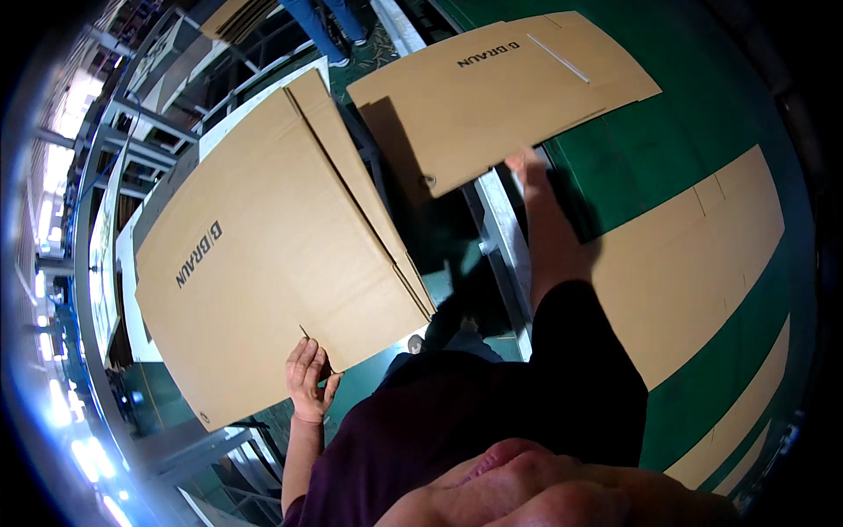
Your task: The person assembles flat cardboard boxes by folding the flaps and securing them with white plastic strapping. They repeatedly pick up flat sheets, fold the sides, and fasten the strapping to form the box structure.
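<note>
To the left, a large flat cardboard box blank (263,220) with dark print lies on a stand, a narrow folded strip running along its right side. My left hand (309,373) is at the near edge of this blank, by a short slot, its fingers bent over the top and the thumb at the edge. At the upper right, my right hand (527,165), slightly blurred, grips the near edge of a second cardboard box blank (492,105). That piece spans from the gap between the stands onto the green surface; the fingers beneath it are hidden.
A green conveyor-like surface (632,167) extends along the right, carrying another cardboard sheet (685,272) and further sheets nearer me. A metal rail (505,237) borders it. Beyond the left stand are metal frames, stacked cardboard (237,19) and another person's legs (320,26).
</note>
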`<state>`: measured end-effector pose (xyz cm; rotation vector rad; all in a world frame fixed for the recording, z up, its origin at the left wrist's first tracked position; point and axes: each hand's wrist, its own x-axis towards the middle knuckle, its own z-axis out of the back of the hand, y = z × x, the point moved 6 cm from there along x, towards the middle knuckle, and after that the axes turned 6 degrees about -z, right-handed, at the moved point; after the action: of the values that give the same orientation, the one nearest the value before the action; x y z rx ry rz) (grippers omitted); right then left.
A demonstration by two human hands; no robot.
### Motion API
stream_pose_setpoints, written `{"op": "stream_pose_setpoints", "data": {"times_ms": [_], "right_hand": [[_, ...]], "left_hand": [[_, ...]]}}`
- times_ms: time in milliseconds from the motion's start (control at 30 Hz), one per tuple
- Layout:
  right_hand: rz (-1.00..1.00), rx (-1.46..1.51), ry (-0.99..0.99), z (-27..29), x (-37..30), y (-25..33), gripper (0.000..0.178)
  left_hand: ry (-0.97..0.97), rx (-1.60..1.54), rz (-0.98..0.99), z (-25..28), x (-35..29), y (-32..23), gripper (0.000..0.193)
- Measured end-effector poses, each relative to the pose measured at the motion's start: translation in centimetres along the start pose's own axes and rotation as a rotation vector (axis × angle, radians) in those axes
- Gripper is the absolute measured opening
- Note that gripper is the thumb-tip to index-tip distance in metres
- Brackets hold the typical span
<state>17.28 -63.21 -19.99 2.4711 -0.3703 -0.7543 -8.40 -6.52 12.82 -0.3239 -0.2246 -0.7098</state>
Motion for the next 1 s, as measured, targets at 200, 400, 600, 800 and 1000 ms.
{"op": "stream_pose_setpoints", "data": {"times_ms": [200, 400, 600, 800, 1000], "right_hand": [[0.071, -0.064, 0.156, -17.2, 1.7, 10.5, 0.013], [0.006, 0.013, 0.167, -22.2, 0.1, 22.9, 0.013], [0.066, -0.115, 0.459, -31.8, -18.9, 20.4, 0.003], [0.226, -0.297, 0.527, -35.0, -39.0, 3.1, 0.014], [-0.198, -0.487, 0.966, -31.4, -54.5, -16.3, 0.06]], "left_hand": [[-0.007, -0.013, -0.03, 0.4, -0.3, 0.3, 0.051], [-0.048, -0.055, -0.046, 0.5, 0.3, 0.0, 0.051], [-0.1, -0.095, -0.069, 0.8, 0.6, 0.1, 0.049], [-0.171, -0.126, -0.125, 1.2, -0.1, 0.3, 0.048], [0.107, -0.188, 0.016, -0.6, -1.1, 1.2, 0.043]]}}
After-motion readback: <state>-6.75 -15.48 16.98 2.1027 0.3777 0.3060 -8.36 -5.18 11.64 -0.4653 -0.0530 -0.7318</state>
